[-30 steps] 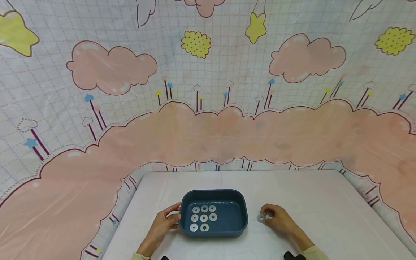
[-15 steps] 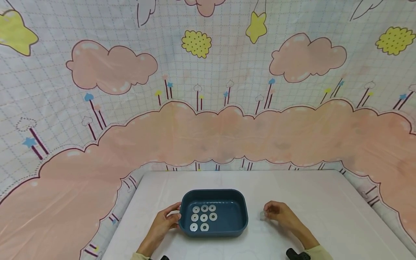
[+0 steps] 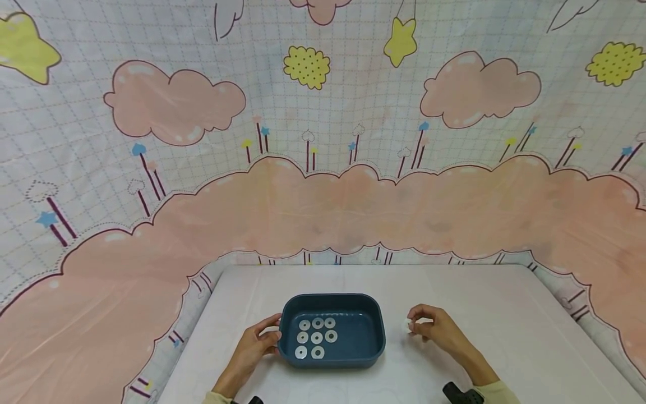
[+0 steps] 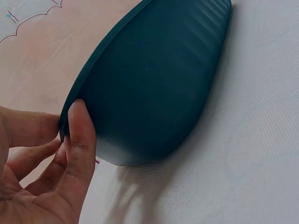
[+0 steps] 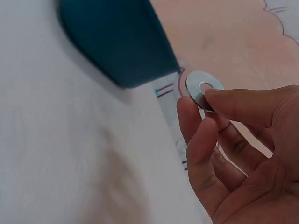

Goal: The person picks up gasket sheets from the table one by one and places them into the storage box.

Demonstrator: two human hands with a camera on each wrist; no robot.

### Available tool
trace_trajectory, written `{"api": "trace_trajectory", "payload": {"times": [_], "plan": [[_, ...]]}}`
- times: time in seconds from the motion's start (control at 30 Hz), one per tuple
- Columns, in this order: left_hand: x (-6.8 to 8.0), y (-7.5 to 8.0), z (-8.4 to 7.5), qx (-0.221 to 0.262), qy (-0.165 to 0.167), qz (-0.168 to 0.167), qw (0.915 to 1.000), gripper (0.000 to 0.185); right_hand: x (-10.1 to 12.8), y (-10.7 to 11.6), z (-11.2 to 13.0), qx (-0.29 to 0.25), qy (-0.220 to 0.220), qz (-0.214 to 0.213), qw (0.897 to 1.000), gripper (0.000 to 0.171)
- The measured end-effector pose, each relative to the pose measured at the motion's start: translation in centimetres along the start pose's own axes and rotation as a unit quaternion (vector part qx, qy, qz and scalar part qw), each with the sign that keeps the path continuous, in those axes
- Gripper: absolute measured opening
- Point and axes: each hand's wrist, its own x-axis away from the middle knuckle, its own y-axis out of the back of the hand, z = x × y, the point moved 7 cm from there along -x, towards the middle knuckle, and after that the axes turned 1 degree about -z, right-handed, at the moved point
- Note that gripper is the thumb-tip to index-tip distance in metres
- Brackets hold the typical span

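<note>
A dark blue rectangular tub (image 3: 353, 360) stands on the white table, with several flat metal washers (image 3: 316, 338) laid in rows on the left part of its floor. My left hand (image 3: 257, 345) pinches the tub's left rim between thumb and fingers, as the left wrist view shows up close. To the right of the tub, my right hand (image 3: 436, 331) is raised over the table. In the right wrist view, a single silver washer (image 5: 198, 84) is pinched between the thumb and fingers of that hand, tilted, its hole partly covered by the thumb.
A white cloth covers the table (image 3: 479, 303). Behind it hangs a printed curtain (image 3: 323, 213) with clouds and stars. Black wrist devices (image 3: 461, 394) show at the lower edge of the head view. The tub's right wall stands between the right hand and the laid washers.
My right hand has lifted slightly and turned the pinched washer, which now shows nearly edge-on in the head view. The left hand, tub and laid washers keep their places.
</note>
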Motion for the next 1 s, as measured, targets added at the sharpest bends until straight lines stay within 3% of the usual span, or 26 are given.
{"api": "trace_trajectory", "payload": {"times": [0.4,1.0], "plan": [[-0.1,0.0,0.1,0.001,-0.001,0.003,1.0000,0.052,-0.5,-0.5,3.6,-0.009,0.025,-0.009,1.000,0.024],[-0.1,0.1,0.0,-0.001,-0.014,0.017,0.9998,0.054,-2.4,-3.1,6.3,-0.049,0.028,0.010,0.998,0.025]]}}
